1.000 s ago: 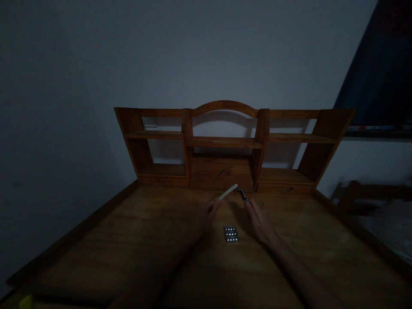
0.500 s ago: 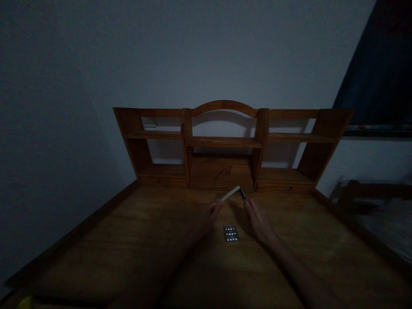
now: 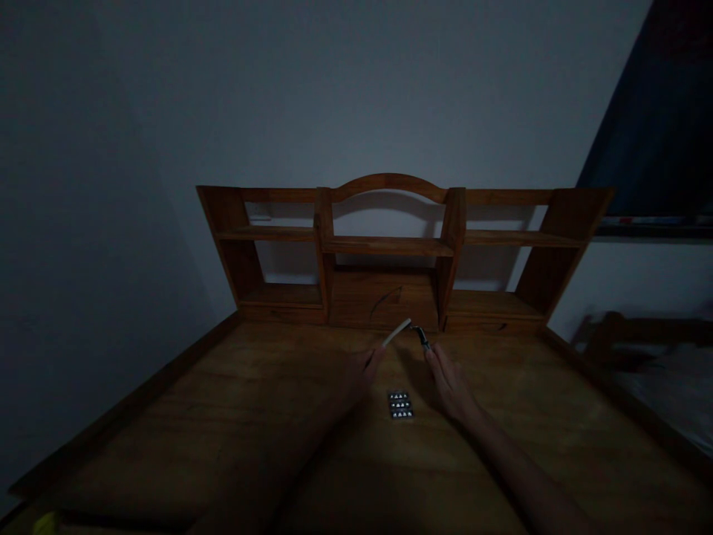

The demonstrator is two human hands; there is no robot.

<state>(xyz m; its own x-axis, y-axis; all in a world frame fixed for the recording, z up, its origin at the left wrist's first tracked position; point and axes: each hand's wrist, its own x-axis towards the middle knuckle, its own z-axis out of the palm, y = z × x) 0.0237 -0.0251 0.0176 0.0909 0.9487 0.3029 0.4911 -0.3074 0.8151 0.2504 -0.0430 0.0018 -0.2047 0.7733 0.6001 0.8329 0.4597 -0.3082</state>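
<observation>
The light is dim, and a plain pale wall fills the upper part of the room. Against it stands a brown wooden shelf unit at the back of the wooden tabletop, its middle section topped by an arched rail. A whitish socket shows through the upper left opening. At right, a dark blue panel hangs above a wooden frame; whether it is a window or curtain is unclear.

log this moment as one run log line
left hand: holding pale stick | right hand: holding bent-tipped tool | white-marked dark rectangle: on desk
</observation>
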